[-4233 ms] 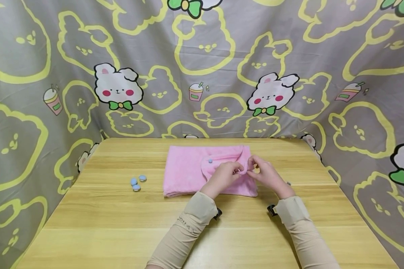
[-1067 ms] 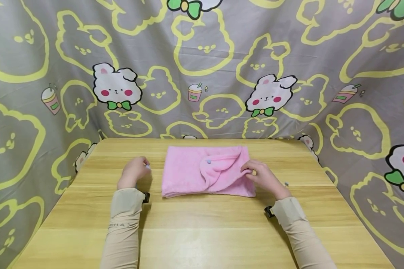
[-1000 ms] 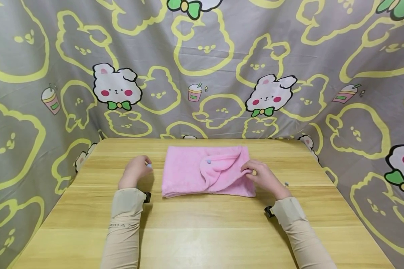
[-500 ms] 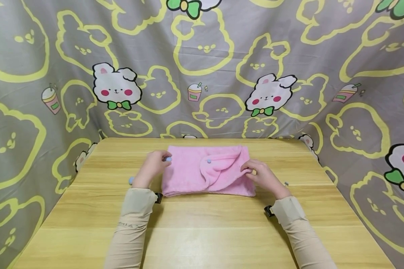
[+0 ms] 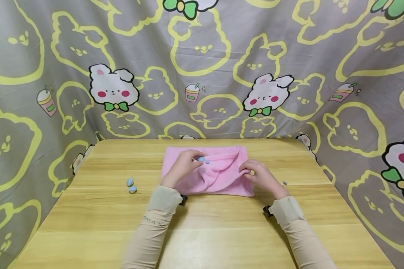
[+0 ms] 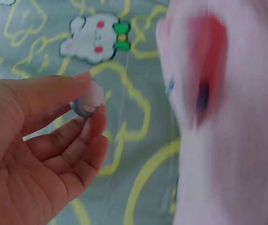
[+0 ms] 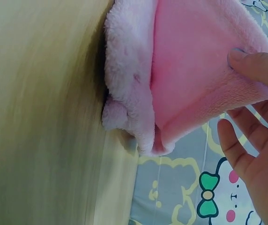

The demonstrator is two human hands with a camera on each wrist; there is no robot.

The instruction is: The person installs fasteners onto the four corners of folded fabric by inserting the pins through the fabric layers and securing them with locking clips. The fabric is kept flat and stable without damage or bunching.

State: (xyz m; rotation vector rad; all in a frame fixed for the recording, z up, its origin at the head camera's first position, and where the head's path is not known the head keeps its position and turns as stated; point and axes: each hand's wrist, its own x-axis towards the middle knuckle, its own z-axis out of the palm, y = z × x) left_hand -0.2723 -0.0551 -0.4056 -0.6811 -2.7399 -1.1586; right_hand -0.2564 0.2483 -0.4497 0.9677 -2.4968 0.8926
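A folded pink plush cloth (image 5: 229, 183) lies on the table, its loose layer raised at the right. Over its middle, my left hand (image 5: 183, 164) pinches a small round blue-and-white fastener (image 6: 92, 96) between thumb and fingers. Close by the fingertips, a small blue knob (image 5: 207, 161) sits on the raised layer. My right hand (image 5: 262, 175) pinches that layer's edge at the right side. In the right wrist view, the thumb (image 7: 256, 65) presses on the lifted pink fabric, which gapes above the lower layers. The left wrist view of the cloth (image 6: 237, 154) is blurred.
Two more blue fasteners (image 5: 131, 186) lie close together on the wooden table (image 5: 222, 231), left of the cloth. A tiny grey piece (image 5: 285, 183) lies right of the right hand. A patterned curtain (image 5: 202, 78) stands behind the table.
My left hand left the cloth, took one of the three blue fasteners at the left and carried it right, over the cloth. The right hand stays at the cloth's right edge.
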